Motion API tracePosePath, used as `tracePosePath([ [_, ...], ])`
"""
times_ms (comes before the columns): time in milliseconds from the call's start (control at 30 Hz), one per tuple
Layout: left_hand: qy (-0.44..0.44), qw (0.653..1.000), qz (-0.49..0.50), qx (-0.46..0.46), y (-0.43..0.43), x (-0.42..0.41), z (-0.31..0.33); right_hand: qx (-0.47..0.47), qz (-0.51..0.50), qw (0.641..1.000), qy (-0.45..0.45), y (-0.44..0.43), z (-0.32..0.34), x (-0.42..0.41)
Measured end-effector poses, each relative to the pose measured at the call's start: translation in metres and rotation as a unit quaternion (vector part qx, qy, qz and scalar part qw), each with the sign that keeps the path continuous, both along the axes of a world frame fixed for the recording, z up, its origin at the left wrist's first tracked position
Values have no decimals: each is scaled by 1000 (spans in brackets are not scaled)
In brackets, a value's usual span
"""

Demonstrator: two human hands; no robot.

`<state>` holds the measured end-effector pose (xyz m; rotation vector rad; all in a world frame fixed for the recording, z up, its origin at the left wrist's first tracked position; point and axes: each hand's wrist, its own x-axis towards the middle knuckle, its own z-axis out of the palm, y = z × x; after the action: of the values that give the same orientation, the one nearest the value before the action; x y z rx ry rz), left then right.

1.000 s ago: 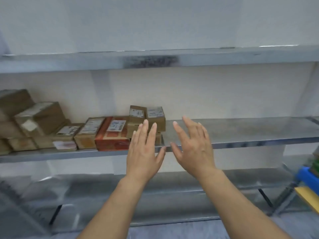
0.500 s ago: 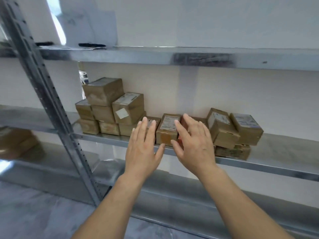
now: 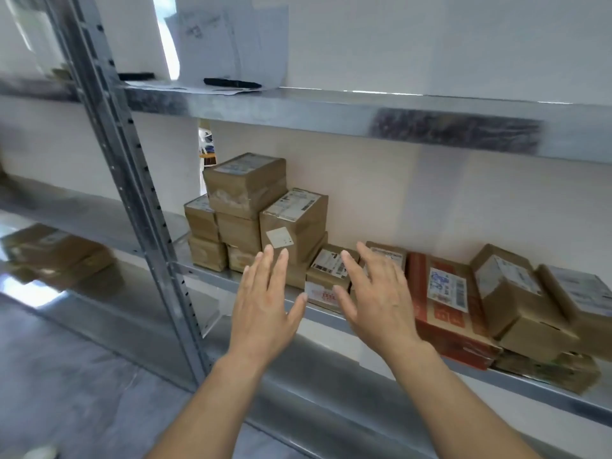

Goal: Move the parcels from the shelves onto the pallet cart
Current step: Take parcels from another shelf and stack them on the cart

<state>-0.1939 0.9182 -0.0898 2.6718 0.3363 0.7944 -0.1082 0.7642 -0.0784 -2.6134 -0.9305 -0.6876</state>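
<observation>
- Left hand (image 3: 265, 306): open, fingers straight and close together, palm toward the shelving, holding nothing. It is raised in front of the lower right corner of the stacked brown parcels (image 3: 245, 183).
- Right hand (image 3: 377, 303): also open, fingers slightly spread, empty. It covers part of a flat labelled parcel (image 3: 328, 270) and sits just left of the red carton (image 3: 440, 299).
- I cannot tell whether either hand's fingertips touch cardboard.
- All of these parcels lie on the middle shelf (image 3: 208, 278): the stack at the left against the wall, the low row running right, and two tilted brown boxes (image 3: 513, 293) leaning on the red carton.
- The steel upright (image 3: 132, 193) stands left of the stack, with blurred parcels (image 3: 56, 253) in the bay beyond it.
- On the upper shelf (image 3: 298, 107) are a black marker (image 3: 231, 83) and paper sheets (image 3: 231, 38).
</observation>
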Motion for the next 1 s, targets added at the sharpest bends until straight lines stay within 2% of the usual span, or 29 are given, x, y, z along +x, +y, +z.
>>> tracePosePath([
  [167, 11, 998, 53, 7, 30, 33, 7, -23, 20, 998, 57, 28, 1, 57],
  [300, 15, 996, 90, -9, 43, 60, 13, -31, 46, 997, 49, 49, 10, 102],
  [367, 24, 994, 106, -11, 47, 75, 14, -52, 58, 994, 82, 56, 13, 126],
  [533, 34, 989, 136, -39, 52, 102, 13, 50, 80, 990, 107, 70, 6, 169],
  [633, 38, 985, 154, -64, 51, 113, 13, 112, 100, 969, 197, 77, 1, 189],
  [800, 26, 980, 174, -92, 51, 125, 14, 183, 135, 910, 346, 94, -1, 211],
  [900, 23, 978, 168, -117, 50, 127, 13, 204, 154, 882, 397, 99, 3, 215],
  [1000, 22, 977, 156, -142, 51, 127, 12, 218, 159, 874, 404, 97, 6, 211],
])
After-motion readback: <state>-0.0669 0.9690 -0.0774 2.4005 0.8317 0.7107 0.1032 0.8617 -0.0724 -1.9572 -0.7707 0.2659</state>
